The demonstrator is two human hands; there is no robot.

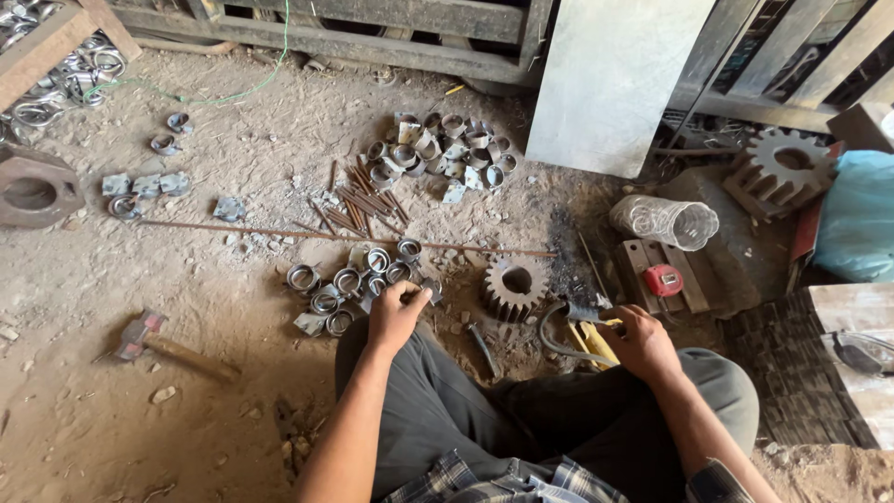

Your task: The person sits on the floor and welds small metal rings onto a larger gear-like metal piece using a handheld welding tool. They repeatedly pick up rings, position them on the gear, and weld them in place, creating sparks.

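We see a dusty dirt floor (233, 373) in a workshop, wooden pallets (372, 28) and a grey sheet panel (615, 74) along the back. A clear plastic jar (666, 222) lies on its side, contents unclear. Left hand (396, 317) pinches closed on a small metal ring piece (410, 289) at the near ring cluster (345, 284) on the ground. Right hand (643, 340) is wrapped around a welding holder (587, 317) with a grey cable, just right of a rusty gear (514, 284). A hammer (172, 346) lies well left; another ring pile (442, 149) and short rods (363, 200) sit further out.
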